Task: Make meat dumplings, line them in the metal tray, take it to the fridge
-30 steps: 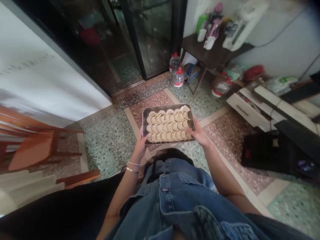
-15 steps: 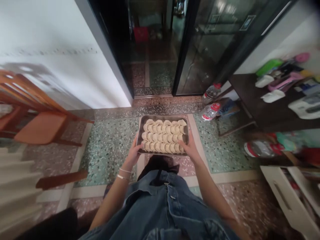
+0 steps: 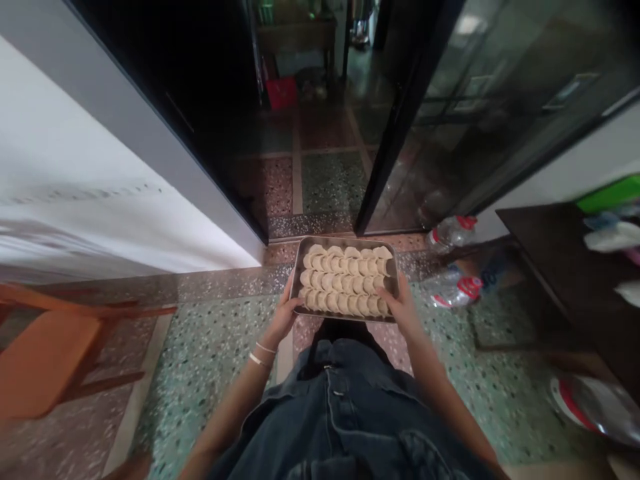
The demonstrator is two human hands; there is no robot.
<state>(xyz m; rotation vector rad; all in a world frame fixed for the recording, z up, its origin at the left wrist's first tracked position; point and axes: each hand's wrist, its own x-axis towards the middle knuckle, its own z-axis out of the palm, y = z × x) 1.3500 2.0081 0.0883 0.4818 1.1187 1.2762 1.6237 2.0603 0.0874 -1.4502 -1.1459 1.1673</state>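
Observation:
A rectangular metal tray [image 3: 345, 319] is held level in front of my waist. On it lie rows of pale, uncooked dumplings [image 3: 345, 283], overlapping one another. My left hand [image 3: 285, 312] grips the tray's left side near the front corner, its thumb over the rim. My right hand [image 3: 404, 310] clasps the right side, with the thumb reaching inward against the dumplings at that end. The fingers of both hands are partly hidden beneath the tray.
Ahead is an open doorway with a dark-framed glass door [image 3: 387, 153] on its right. Large plastic bottles [image 3: 453, 233] stand and lie by a dark table [image 3: 550, 267] at right. An orange wooden chair [image 3: 50, 360] is at left, beside the white wall [image 3: 100, 200]. A red object [image 3: 281, 92] lies beyond the doorway.
I have moved forward, nearer the doorway, with the tray still in both hands. The chair, bottles and table have shifted outward and lower in view.

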